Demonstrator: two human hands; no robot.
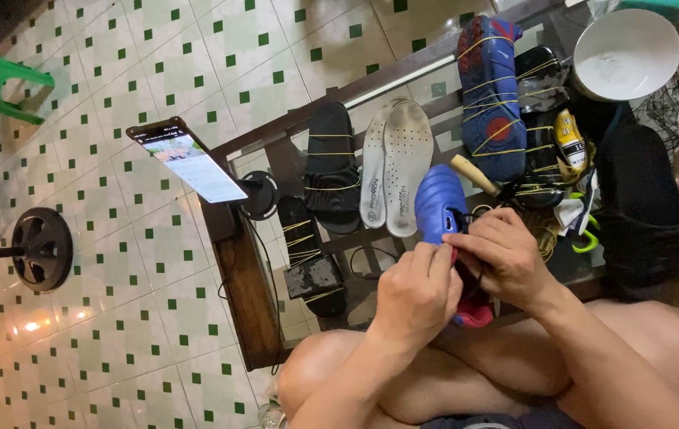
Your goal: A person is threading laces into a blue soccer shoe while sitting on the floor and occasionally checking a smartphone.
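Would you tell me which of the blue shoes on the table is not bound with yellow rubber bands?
The blue shoe held by both hands, left hand and right hand; the larger blue shoe farther back is crisscrossed with yellow bands.

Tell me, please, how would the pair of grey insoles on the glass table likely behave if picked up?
The grey insoles look thin and flat, so probably light and floppy. They lie overlapped and unbound, so they may slide apart. The glass table looks smooth, so a push would likely skid them.

A glass-topped table (403, 71) is seen across the upper centre; on it are laid black sandals (331, 167), grey insoles (396, 163), a banded blue shoe (492, 95) and a white bowl (625, 54).
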